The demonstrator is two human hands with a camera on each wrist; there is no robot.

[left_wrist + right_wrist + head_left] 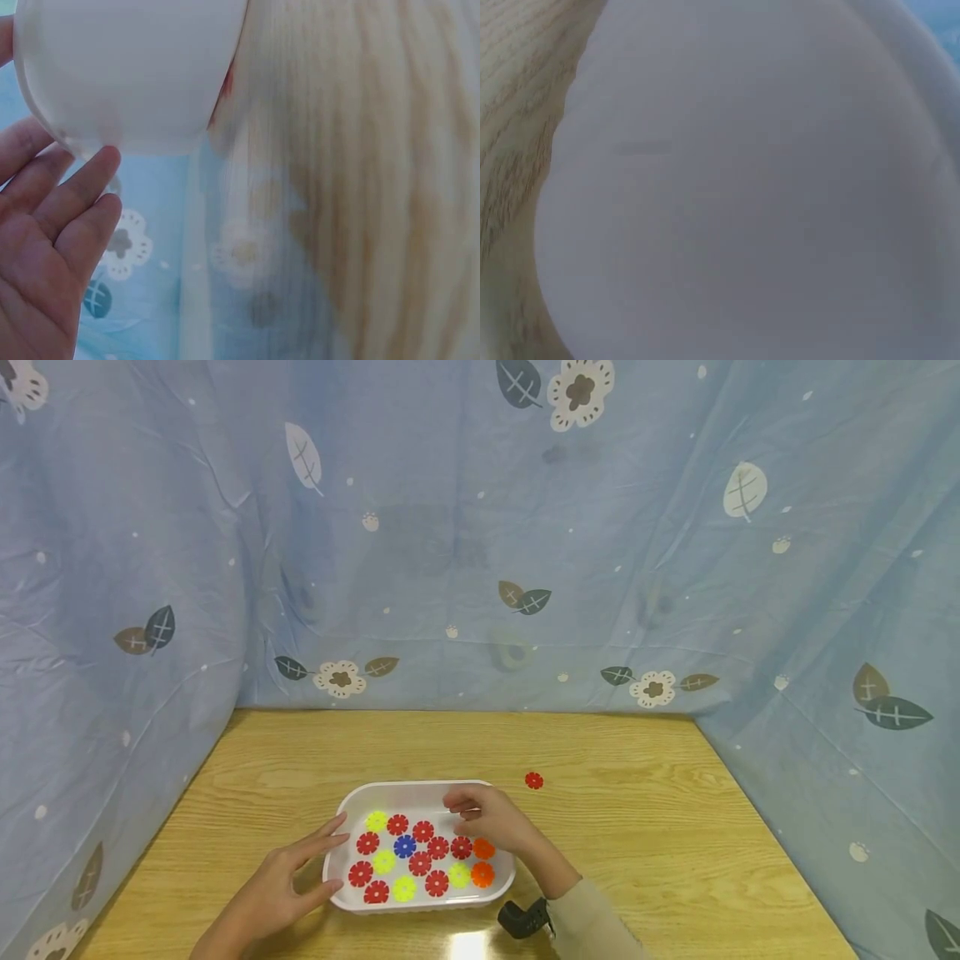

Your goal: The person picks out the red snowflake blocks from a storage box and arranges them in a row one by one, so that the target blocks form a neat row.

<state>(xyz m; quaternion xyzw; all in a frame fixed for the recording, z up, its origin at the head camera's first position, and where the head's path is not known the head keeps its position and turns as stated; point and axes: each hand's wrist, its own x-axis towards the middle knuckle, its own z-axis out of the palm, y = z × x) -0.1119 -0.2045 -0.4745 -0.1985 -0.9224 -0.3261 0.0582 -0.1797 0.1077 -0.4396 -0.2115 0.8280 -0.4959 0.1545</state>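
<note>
— What do we have under our hands?

— A white plastic tray [420,793] on the wooden bench [675,827], near its front edge. In it lie flat snowflake-shaped plastic discs [420,857]: mostly red, some yellow, two orange and one blue [405,845] in the middle.

— And our left hand?

— Our left hand [281,881] lies just left of the tray with fingers straight and spread, the fingertips [101,161] touching the tray's outer wall [127,75]. It pinches nothing.

— The right one?

— Our right hand [491,818] hovers over the tray's far right part, fingers bent inward towards the thumb above the discs. We cannot tell from the head view whether a disc sits between the fingertips. The right wrist view shows only the tray's bare white floor [742,195] and a strip of bench, no fingers.

— Anything outside the tray?

— One red disc [533,780] lies alone on the bench, beyond the tray's far right corner and apart from it. A blue cloth printed with leaves and flowers [480,527] hangs around the bench on three sides.
</note>
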